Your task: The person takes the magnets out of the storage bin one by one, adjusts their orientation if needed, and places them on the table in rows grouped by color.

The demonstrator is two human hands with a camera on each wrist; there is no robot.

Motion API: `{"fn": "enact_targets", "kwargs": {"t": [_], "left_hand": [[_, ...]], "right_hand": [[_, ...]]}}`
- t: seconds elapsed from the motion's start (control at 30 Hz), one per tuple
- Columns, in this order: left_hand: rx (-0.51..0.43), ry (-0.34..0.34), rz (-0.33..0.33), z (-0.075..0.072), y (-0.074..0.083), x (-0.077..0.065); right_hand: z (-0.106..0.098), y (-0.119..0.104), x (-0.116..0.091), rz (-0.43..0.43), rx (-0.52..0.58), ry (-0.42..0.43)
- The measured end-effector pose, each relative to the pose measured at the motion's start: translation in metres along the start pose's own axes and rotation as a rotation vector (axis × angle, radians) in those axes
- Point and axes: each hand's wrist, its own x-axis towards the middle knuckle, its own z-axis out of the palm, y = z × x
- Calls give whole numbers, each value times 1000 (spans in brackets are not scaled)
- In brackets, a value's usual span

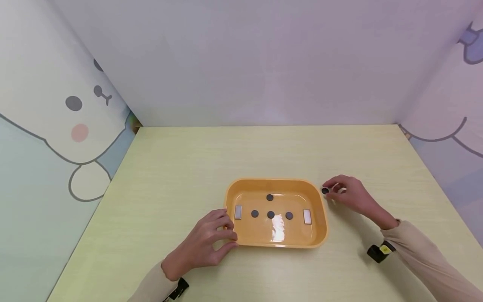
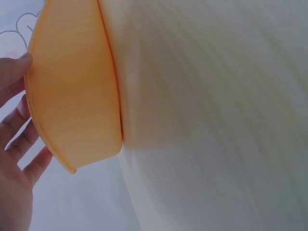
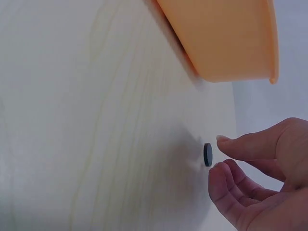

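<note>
My left hand (image 1: pixel 209 241) holds the left rim of a yellow-orange plastic tray (image 1: pixel 271 179), the thumb at the near left corner and the fingers over the edge. Beyond the tray's right side, my right hand (image 1: pixel 352 195) is beside a small black disc (image 3: pixel 208 154). Its thumb and fingers stand apart, with fingertips right at the disc in the right wrist view. Inside the tray lie several dark discs, one (image 1: pixel 269 197) near the far side and a row with one in the middle (image 1: pixel 271 214). A pale rectangular piece (image 1: pixel 238 212) sits at the left, another (image 1: pixel 307 217) at the right.
A pale wood-grain table (image 1: pixel 181 167) carries the tray. Behind it rises a plain whitish wall (image 1: pixel 264 63), with cartoon-printed panels (image 1: pixel 56 126) at the sides. Black bands with small devices (image 1: pixel 379 251) are on both wrists.
</note>
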Motion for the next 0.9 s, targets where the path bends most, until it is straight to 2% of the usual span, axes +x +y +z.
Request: {"fn": "enact_targets", "kwargs": {"t": [0.27, 0.63, 0.9], "left_hand": [[1, 5, 3, 0, 1, 0], [3, -5, -14, 0, 1, -1], [8, -2, -9, 0, 1, -1]], "right_hand": [[-7, -7, -5, -14, 51, 4], [-10, -14, -9, 38, 110, -17], [-15, -23, -14, 6, 169, -19]]}}
